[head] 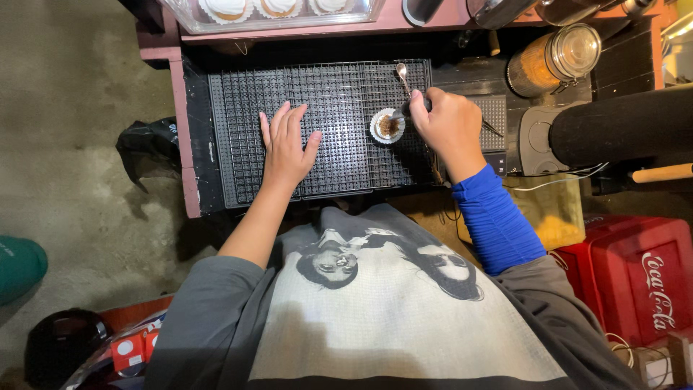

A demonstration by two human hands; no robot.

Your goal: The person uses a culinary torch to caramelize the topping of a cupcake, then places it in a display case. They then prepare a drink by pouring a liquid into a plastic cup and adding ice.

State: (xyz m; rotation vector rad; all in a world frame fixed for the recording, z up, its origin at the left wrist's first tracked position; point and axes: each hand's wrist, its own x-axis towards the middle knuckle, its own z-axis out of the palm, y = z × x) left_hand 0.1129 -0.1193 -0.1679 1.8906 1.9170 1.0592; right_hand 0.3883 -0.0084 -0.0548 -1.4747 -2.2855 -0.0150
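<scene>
My left hand (287, 143) lies flat and open on the black wire rack (339, 87), fingers spread, holding nothing. My right hand (449, 124), with a blue sleeve on the arm, is closed around a dark tool whose tip points at a small pastry in a white paper cup (388, 126) standing on the rack just left of the hand. A metal spoon (402, 75) lies on the rack above the pastry.
A clear tray of white-cupped pastries (274, 11) stands at the back. A glass jar with orange-brown contents (554, 59) lies at the back right, near a thick black roll (621, 124). A red cooler (635, 278) stands to the right. Concrete floor lies on the left.
</scene>
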